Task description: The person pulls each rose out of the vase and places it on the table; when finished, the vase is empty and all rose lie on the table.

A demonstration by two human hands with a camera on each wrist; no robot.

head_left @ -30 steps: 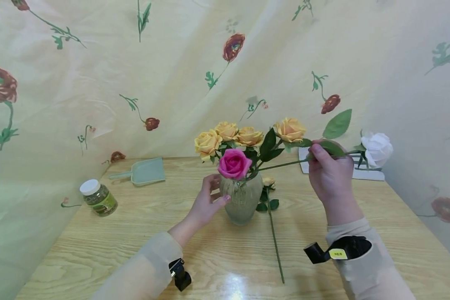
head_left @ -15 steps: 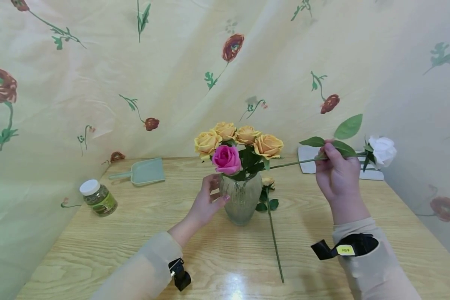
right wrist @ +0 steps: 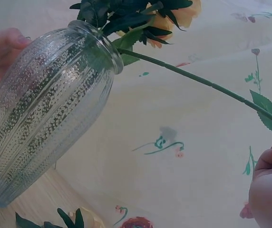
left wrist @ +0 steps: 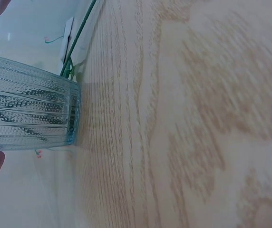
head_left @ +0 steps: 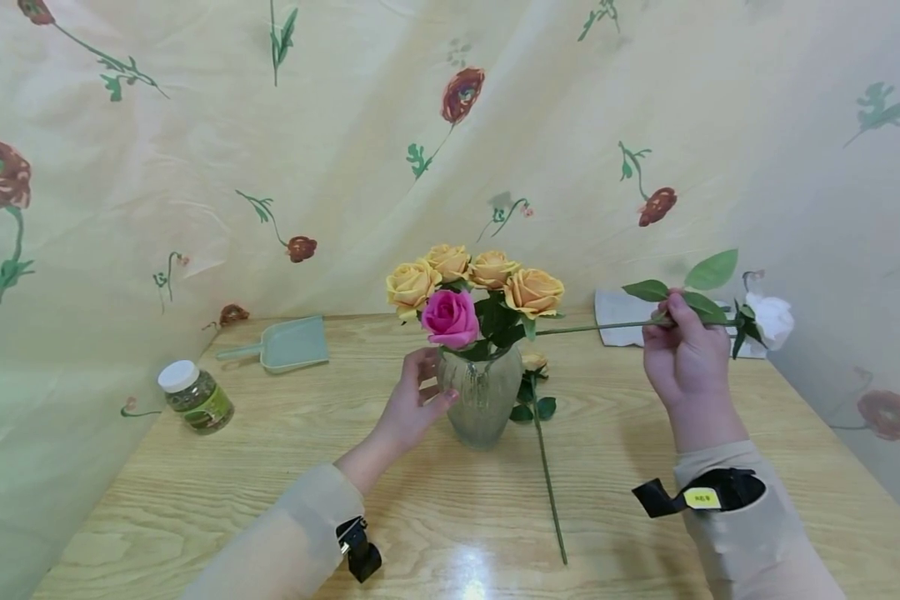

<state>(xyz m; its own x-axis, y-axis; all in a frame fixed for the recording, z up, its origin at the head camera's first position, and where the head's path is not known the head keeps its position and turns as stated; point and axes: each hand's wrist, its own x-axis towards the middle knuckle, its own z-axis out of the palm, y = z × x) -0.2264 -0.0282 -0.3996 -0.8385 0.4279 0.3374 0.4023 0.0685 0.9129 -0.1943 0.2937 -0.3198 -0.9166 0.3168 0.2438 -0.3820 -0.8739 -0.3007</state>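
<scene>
A ribbed glass vase (head_left: pixel 481 400) stands upright on the table, bearing several yellow roses (head_left: pixel 534 292) and one pink rose (head_left: pixel 450 318). My left hand (head_left: pixel 412 398) holds the vase's left side, thumb in front and fingers bent toward the back. Out to the right, my right hand (head_left: pixel 687 354) pinches the stem of a white rose (head_left: pixel 769 322), which lies nearly level. Its bare stem (right wrist: pixel 198 79) points left, and the end is out of sight by the bouquet at the vase's rim. Green leaves (head_left: pixel 711 269) stick out around my right fingers.
Another yellow rose lies on the table, its long stem (head_left: pixel 548 483) pointing toward me. A white sheet-like object (head_left: pixel 619 315) is behind my right hand. At left are a pale green dustpan (head_left: pixel 296 343) and a white-lidded jar (head_left: pixel 197 397). Flowered cloth hangs behind.
My right hand has drawn the white rose to the right and a little lower. The rightmost yellow rose and the pink one have shifted left. My left hand stays on the vase.
</scene>
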